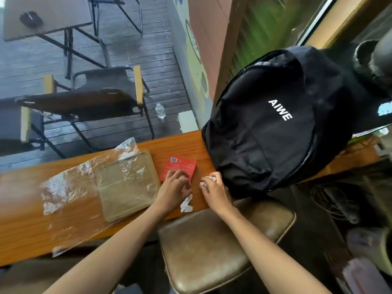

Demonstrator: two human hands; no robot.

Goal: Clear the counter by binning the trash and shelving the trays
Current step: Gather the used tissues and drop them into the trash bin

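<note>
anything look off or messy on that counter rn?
Yes. Clear plastic wrap lies crumpled over the tray and spills past the counter's near edge. A torn white scrap sits by the left hand; the right hand grips crumpled paper. A bottle lies on the deck outside.

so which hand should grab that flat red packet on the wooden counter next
Left, probably. The left hand already rests on the flat red packet's near edge, though it also holds white tissue. The right hand grips a crumpled white tissue wad beside the black backpack.
</note>
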